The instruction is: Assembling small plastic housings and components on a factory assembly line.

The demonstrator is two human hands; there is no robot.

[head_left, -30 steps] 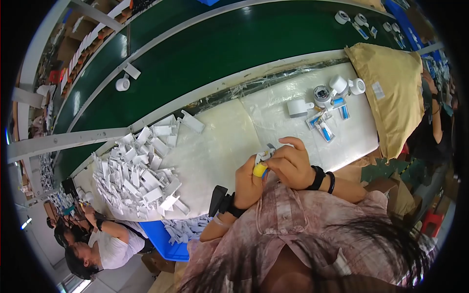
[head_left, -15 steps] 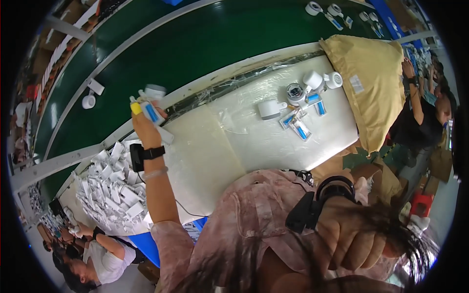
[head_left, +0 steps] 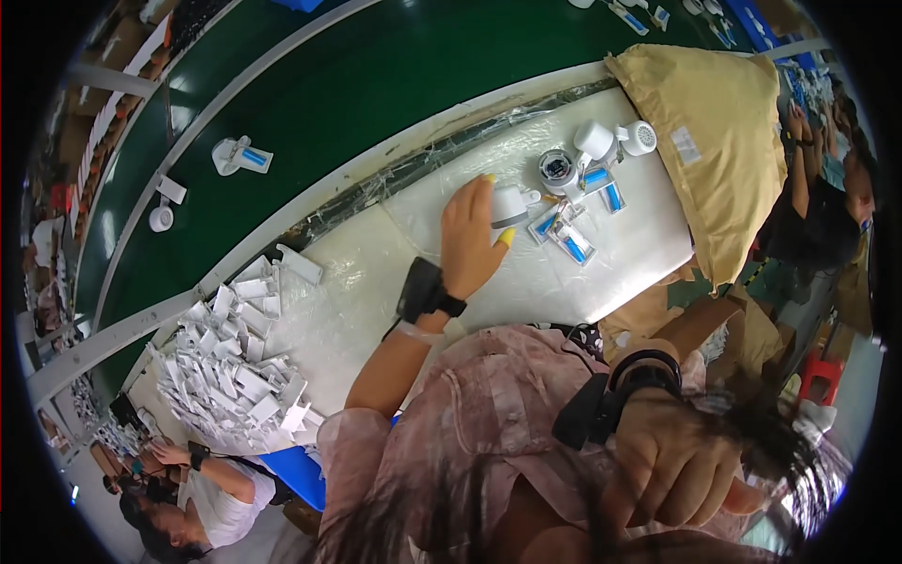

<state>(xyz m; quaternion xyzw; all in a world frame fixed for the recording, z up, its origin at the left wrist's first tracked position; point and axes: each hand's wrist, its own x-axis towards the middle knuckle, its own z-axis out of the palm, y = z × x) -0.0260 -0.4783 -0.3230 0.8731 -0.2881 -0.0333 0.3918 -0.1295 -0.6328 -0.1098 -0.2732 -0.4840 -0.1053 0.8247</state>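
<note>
My left hand (head_left: 470, 237) reaches over the work table with thumb and fingers spread around the left end of a white round-headed device (head_left: 507, 206). The device lies on its side, and I cannot tell whether the fingers press on it. Beside it stand an open round housing (head_left: 556, 169) with dark insides, a white housing (head_left: 594, 139) and one with a perforated face (head_left: 641, 138). Small trays with blue parts (head_left: 571, 244) lie near them. My right hand (head_left: 672, 461) is held up close to my body, fingers curled; their inner side is hidden.
A heap of white plastic parts (head_left: 230, 367) covers the table's left end. Beyond the table runs a green conveyor belt (head_left: 310, 122), carrying a white device with a blue-part tray (head_left: 242, 157). A tan sack (head_left: 705, 141) stands at the right. Co-workers (head_left: 216, 498) sit on both sides.
My left hand has let go of the white device and blue-part tray, which now lie on the green belt. It has moved right to another white device. My right hand stays curled.
</note>
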